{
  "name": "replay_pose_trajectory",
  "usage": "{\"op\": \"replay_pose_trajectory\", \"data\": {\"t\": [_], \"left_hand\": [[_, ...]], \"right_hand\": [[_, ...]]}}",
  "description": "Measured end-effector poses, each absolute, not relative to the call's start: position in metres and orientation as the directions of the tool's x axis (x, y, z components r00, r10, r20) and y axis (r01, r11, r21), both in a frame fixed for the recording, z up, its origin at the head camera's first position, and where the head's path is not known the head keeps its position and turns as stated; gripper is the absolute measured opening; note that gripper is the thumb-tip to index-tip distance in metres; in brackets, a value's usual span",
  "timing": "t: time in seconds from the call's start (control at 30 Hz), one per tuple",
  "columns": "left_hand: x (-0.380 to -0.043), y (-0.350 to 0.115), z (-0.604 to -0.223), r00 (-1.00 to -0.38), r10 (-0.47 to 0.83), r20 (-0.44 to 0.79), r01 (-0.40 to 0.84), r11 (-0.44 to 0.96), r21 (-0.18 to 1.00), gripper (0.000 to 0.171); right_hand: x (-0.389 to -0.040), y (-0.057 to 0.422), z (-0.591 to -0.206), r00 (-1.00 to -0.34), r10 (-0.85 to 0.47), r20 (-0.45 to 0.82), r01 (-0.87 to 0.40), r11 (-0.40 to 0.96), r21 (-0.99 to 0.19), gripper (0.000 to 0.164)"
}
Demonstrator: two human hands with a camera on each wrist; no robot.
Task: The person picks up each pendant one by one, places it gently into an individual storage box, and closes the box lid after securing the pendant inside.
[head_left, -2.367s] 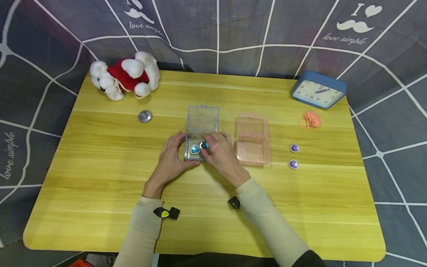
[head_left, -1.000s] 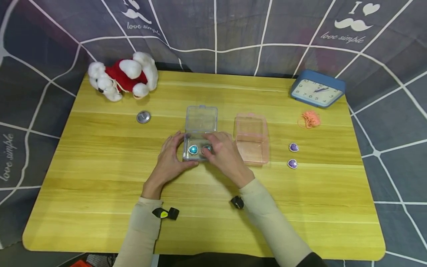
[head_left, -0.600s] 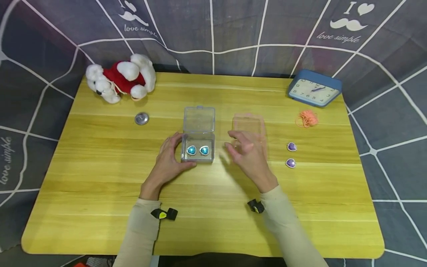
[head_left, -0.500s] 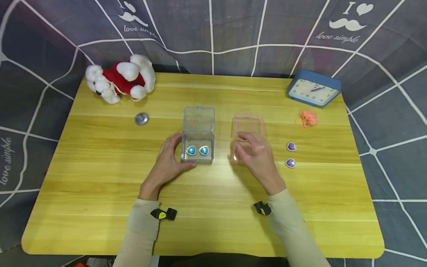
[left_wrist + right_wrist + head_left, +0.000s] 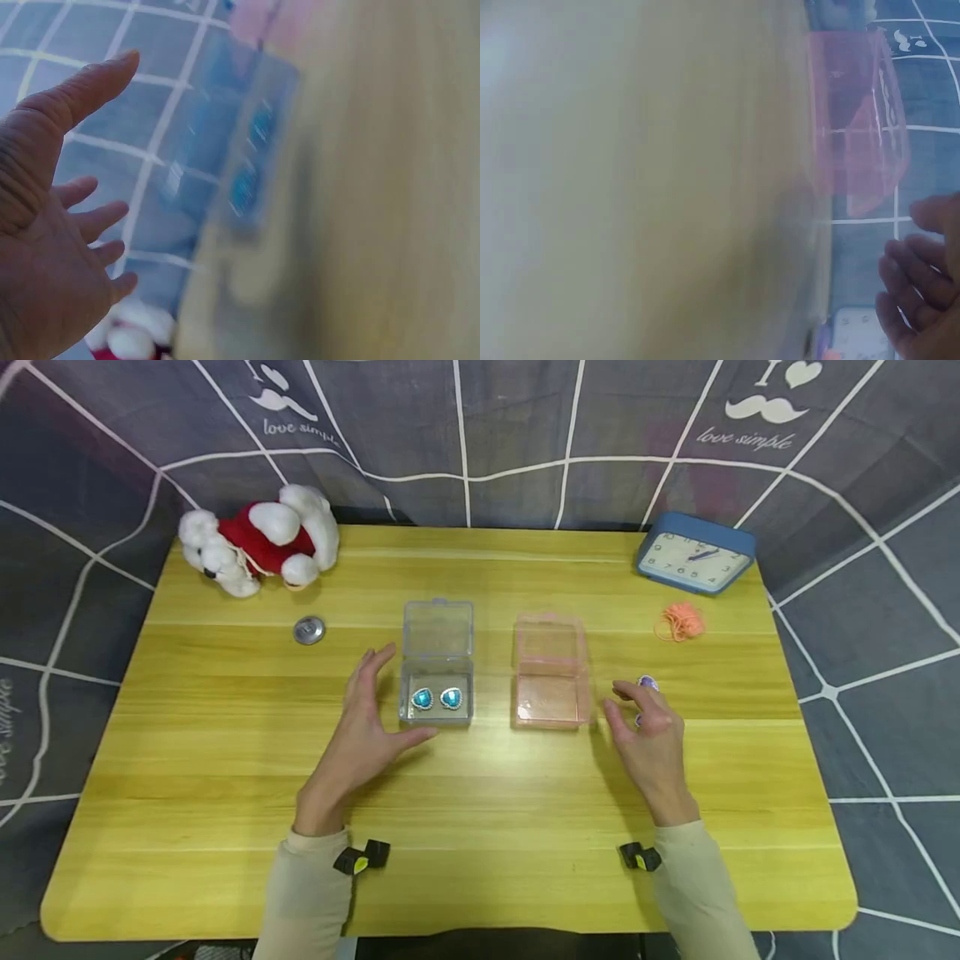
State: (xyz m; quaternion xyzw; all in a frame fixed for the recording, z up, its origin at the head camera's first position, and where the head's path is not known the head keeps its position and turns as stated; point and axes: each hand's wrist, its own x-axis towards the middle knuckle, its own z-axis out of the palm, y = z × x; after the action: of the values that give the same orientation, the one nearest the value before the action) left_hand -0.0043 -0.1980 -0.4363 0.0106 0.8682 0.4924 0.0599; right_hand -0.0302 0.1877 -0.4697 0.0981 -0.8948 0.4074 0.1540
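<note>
Right hand (image 5: 651,739) is hovering by the purple gems (image 5: 647,682), fingers loosely bent, gripping nothing, nearly hiding one! Left hand (image 5: 357,737), fingers spread and empty, is hanging just beside the clear box (image 5: 437,675), where two blue gems (image 5: 422,698) are sparkling inside pale rims. See-through pink box (image 5: 552,697) is sitting between, lid tipped back.

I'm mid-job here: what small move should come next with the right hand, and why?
Probably pinch the farther purple gem with the right hand: in the head view that hand is close to it and appears to hold nothing. The pink box stands open, and both blue gems already lie in the clear box.
</note>
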Motion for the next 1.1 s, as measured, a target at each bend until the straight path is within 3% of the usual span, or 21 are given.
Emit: {"op": "replay_pose_trajectory", "data": {"t": [0.23, 0.4, 0.67, 1.1], "left_hand": [[-0.007, -0.152, -0.409, -0.974, 0.203, 0.097, 0.175, 0.411, 0.895, 0.117], [-0.009, -0.113, -0.416, -0.949, 0.285, 0.137, 0.231, 0.325, 0.917, 0.117], [-0.014, -0.068, -0.438, -0.946, 0.313, 0.088, 0.187, 0.302, 0.935, 0.124], [-0.024, -0.058, -0.478, -0.965, 0.263, -0.006, 0.095, 0.367, 0.925, 0.133]], "right_hand": [[-0.018, 0.212, -0.477, -0.936, 0.028, 0.350, -0.236, 0.690, -0.685, 0.030], [-0.012, 0.222, -0.482, -0.943, 0.092, 0.321, -0.170, 0.693, -0.700, 0.032], [-0.005, 0.232, -0.490, -0.963, 0.155, 0.219, -0.059, 0.674, -0.737, 0.045], [-0.003, 0.241, -0.505, -0.966, 0.124, 0.228, -0.081, 0.691, -0.719, 0.059]]}}
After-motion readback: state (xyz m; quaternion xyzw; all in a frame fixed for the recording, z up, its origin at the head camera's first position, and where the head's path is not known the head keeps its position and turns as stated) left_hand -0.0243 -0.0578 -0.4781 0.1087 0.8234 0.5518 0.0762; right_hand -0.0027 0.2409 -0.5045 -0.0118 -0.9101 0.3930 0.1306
